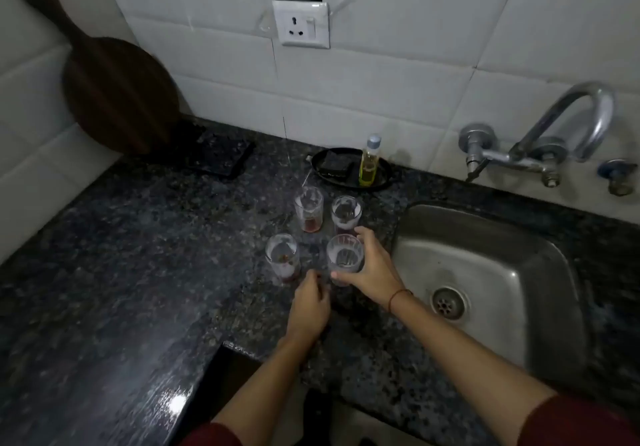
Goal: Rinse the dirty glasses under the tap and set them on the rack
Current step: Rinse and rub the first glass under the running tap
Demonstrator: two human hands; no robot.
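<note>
Several dirty clear glasses stand in a cluster on the dark granite counter (138, 255), left of the sink. My right hand (372, 267) is wrapped around the front right glass (344, 255), thumb on its near side and fingers behind it. My left hand (310, 301) rests just in front of the glasses with loosely curled fingers and holds nothing. The front left glass (282, 256) has reddish dregs, as does the back left glass (309, 208). The back right glass (345, 213) stands just beyond my right hand. No rack is in view.
A steel sink (502, 262) with a drain lies to the right, under a curved wall tap (568, 123). Behind the glasses a black dish (322, 165) holds a dark sponge and a bottle of yellow liquid (369, 161). A round wooden board (114, 88) leans in the left corner.
</note>
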